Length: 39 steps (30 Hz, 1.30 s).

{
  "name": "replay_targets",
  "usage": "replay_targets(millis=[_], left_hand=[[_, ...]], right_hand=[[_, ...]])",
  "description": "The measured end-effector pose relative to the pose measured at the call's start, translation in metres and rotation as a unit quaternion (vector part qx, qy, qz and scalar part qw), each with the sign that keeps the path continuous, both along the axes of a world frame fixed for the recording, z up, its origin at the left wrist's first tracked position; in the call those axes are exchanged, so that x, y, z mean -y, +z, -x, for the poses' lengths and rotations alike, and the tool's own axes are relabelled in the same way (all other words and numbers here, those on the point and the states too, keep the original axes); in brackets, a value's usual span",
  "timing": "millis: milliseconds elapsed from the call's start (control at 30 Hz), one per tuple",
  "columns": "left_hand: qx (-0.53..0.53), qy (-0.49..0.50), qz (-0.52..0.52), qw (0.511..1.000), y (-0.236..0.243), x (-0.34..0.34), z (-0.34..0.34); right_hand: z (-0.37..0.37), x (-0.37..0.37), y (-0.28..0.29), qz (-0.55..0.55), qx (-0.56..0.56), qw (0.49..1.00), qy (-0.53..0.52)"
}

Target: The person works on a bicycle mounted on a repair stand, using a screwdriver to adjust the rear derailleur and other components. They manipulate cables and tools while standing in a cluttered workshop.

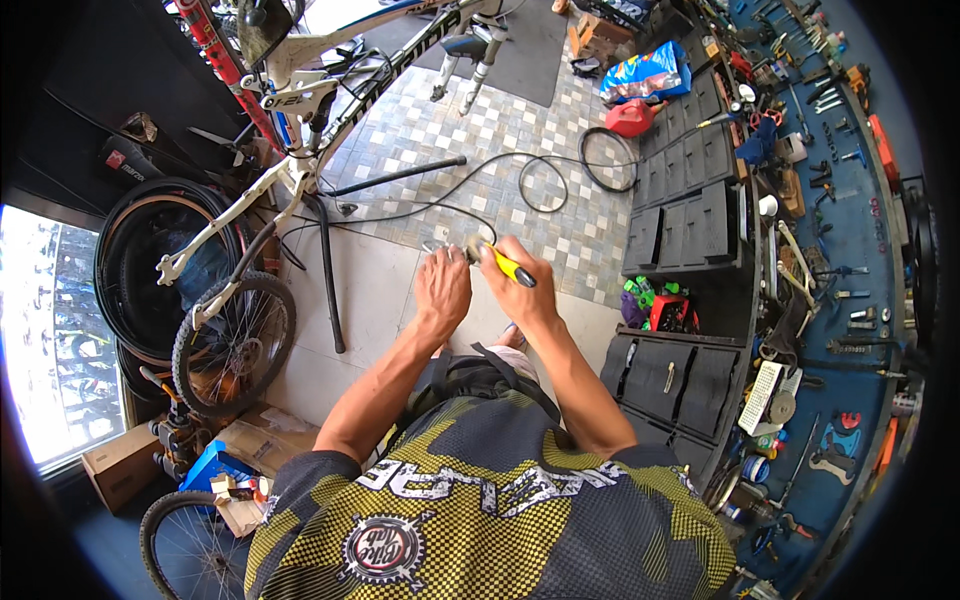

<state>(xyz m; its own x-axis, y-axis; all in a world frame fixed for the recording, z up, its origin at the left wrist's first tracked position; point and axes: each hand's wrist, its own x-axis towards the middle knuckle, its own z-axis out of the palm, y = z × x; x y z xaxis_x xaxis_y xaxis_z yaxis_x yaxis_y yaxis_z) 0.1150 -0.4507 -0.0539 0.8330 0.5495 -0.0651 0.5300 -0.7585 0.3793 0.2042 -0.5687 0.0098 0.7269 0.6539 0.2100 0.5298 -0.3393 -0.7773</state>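
My right hand [527, 285] is closed around a tool with a yellow and black handle [512, 268]. A beige, roundish part shows at the tool's far end, between my two hands; the kind of tool is unclear. Close beside it on the left, my left hand [443, 288] has its fingers curled together in a pinch. A small shiny metal piece [430, 246] sticks out at its fingertips, mostly hidden by them. Both hands are held in front of my body, above the tiled floor [400, 240]. A black hose [455, 203] passes just beyond them.
A white bicycle frame [350, 110] hangs in a stand at the upper left, its dark legs [327, 280] on the floor. Wheels [235, 343] and tyres lean at left. Dark drawers [685, 235] and a tool-covered blue bench [860, 260] line the right. A red container [629, 118] stands beyond.
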Motion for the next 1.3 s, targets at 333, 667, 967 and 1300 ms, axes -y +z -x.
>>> replay_targets(millis=[333, 667, 967, 1300], left_hand=[[0.032, -0.032, 0.002, 0.999, 0.006, -0.018, -0.008], [0.077, 0.028, 0.324, 0.942, 0.013, -0.019, -0.008], [0.139, -0.122, 0.658, 0.73, 0.04, -0.029, -0.003], [0.1, 0.014, 0.552, 0.828, 0.068, -0.025, -0.015]], right_hand=[[-0.001, 0.003, -0.003, 0.013, 0.01, 1.0, -0.004], [-0.022, 0.065, -0.012, 0.001, -0.328, 0.943, -0.057], [-0.028, 0.106, 0.001, -0.157, -0.444, 0.88, -0.052], [-0.038, 0.1, 0.038, 0.037, -0.158, 0.981, -0.105]])
